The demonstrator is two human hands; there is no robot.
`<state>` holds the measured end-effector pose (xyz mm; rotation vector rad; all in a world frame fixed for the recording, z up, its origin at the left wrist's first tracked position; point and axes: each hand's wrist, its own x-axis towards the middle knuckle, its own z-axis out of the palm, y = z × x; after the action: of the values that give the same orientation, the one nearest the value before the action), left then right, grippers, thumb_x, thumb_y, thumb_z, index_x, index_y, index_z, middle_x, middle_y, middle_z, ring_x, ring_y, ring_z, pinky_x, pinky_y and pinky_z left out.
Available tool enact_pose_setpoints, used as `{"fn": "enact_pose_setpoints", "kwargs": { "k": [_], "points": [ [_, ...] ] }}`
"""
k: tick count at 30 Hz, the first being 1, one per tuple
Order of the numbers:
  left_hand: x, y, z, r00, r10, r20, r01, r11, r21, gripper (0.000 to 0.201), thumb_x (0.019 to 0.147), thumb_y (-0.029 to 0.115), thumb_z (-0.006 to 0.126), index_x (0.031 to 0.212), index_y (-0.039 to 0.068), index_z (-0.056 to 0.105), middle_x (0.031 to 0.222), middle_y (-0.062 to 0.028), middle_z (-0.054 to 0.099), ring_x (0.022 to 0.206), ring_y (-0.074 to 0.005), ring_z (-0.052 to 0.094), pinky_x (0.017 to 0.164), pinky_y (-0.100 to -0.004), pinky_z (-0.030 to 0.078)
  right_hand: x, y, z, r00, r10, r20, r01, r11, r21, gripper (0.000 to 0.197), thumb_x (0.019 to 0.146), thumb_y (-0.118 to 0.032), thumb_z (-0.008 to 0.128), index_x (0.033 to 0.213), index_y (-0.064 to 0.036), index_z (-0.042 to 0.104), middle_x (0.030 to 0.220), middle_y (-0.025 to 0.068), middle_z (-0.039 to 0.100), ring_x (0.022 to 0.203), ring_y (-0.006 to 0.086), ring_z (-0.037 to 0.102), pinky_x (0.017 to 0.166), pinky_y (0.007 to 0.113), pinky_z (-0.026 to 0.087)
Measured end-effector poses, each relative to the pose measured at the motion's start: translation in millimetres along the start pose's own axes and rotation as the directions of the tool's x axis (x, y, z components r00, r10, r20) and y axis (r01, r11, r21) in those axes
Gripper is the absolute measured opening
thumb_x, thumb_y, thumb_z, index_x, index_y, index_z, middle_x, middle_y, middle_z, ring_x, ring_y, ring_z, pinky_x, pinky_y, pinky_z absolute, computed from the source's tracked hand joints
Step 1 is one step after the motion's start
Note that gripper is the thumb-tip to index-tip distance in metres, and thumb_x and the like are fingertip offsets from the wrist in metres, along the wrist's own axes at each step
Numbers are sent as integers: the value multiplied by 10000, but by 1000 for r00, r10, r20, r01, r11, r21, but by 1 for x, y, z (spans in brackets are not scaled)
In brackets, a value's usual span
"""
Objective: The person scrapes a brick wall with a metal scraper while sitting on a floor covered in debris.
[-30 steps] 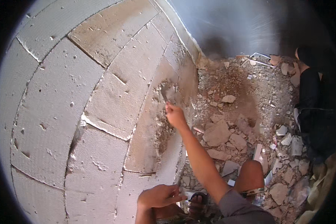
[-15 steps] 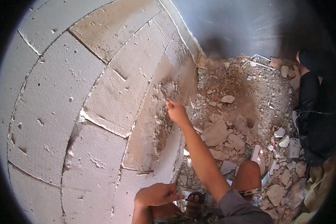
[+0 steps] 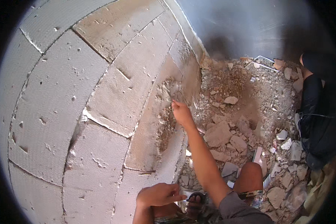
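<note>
My right hand [image 3: 182, 113] is closed around a slim tool, held against the roughly chipped patch [image 3: 167, 125] low on a block wall. Only a blurred, narrow grey end of the tool shows past my fingers, so its exact kind cannot be made out. Around that patch the wall's surface is broken and crumbly, with a brownish stain. My left hand [image 3: 161, 194] hangs loosely bent over my knee at the bottom, fingers apart and holding nothing. The pale block wall [image 3: 97, 153] beside it fills the left side, with rough mortar joints and small pits.
Broken plaster chunks [image 3: 217, 134] and gravelly rubble [image 3: 246, 86] cover the floor at right. A bent white strip [image 3: 266, 59] lies near a dark smooth panel [image 3: 250, 26] at the back. Dark fabric [image 3: 317, 123] is at the far right. My sandalled foot [image 3: 195, 201] rests on debris.
My right hand has shifted slightly right and down along the chipped patch, and the tool now shows less clearly. The whole view has moved a little. My left hand keeps its pose.
</note>
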<state>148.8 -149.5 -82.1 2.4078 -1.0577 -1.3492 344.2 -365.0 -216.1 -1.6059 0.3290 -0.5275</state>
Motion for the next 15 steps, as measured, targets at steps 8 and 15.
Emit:
{"fn": "enact_pose_setpoints", "kwargs": {
  "k": [8, 15],
  "points": [
    [0, -12, 2, 999, 46, 1, -46, 999, -2, 497, 939, 531, 552, 872, 39, 585, 675, -193, 608, 653, -375, 618, 588, -431, 457, -26, -22, 15, 999, -32, 26, 29, 995, 95, 427, 970, -340, 484, 1215, -23, 630, 1114, 269, 634, 1065, 416, 604, 916, 438, 474],
    [-2, -1, -5, 999, 32, -20, -32, 999, -18, 393, 932, 441, 611, 821, 65, 589, 657, -160, 610, 633, -349, 615, 566, -416, 435, -18, -19, -15, 999, 35, 30, -39, 987, 155, 424, 970, -351, 508, 1245, -49, 621, 1131, 252, 638, 1093, 410, 596, 936, 423, 474]
  ]
}}
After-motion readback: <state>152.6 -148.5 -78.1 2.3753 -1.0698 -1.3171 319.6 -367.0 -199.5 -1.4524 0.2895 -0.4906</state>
